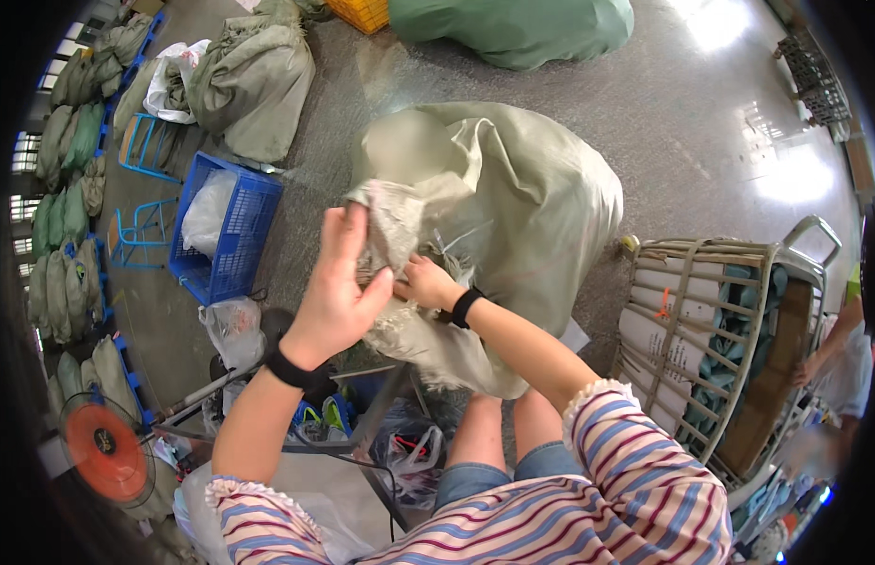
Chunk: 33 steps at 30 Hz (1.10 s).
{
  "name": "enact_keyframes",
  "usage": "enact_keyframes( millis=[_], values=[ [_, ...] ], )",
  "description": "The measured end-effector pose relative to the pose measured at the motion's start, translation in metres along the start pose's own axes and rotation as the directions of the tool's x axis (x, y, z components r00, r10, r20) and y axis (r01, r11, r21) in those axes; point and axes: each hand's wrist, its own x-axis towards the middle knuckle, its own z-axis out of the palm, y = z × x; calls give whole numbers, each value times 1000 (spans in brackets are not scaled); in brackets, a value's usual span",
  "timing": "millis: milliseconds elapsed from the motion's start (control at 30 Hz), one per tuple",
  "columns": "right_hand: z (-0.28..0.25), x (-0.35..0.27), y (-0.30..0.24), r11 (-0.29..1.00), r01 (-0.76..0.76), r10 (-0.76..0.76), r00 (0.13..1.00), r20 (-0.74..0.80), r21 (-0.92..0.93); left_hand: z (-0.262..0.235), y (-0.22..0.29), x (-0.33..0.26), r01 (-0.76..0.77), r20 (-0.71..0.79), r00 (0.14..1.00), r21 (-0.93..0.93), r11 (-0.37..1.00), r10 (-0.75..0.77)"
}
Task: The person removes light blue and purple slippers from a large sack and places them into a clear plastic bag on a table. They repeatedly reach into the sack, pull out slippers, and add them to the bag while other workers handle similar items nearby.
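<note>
A big grey-green woven sack point(550, 207) stands in front of me, bulging to the right. Its gathered mouth, with frayed edges, is turned toward me. My left hand point(332, 287) has the folded cloth of the mouth between its fingers and thumb, on the left side. At the middle of the mouth, my right hand point(430, 282) is closed on the bunched cloth, its fingertips partly hidden in the folds. What the sack contains is hidden. Both wrists wear black bands.
Left of the sack stands a blue plastic crate point(240, 226) with a white bag inside. A metal-framed cart point(682, 320) is on the right, with a person's arm point(833, 339) beyond it. An orange fan point(105, 452) stands lower left. A green sack point(518, 28) lies ahead.
</note>
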Motion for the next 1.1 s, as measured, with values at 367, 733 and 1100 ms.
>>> enact_keyframes(
  millis=[367,733,1100],
  values=[
    [-17,-122,56,967,-254,226,895,384,24,-78,-65,-37,338,-84,941,165,926,-328],
    [-251,-96,142,825,-383,44,776,-629,-415,51,-124,41,49,-32,999,628,777,-37],
    [-16,-20,214,858,-158,366,855,367,-488,232,-151,87,-431,349,872,212,877,344]
  ],
)
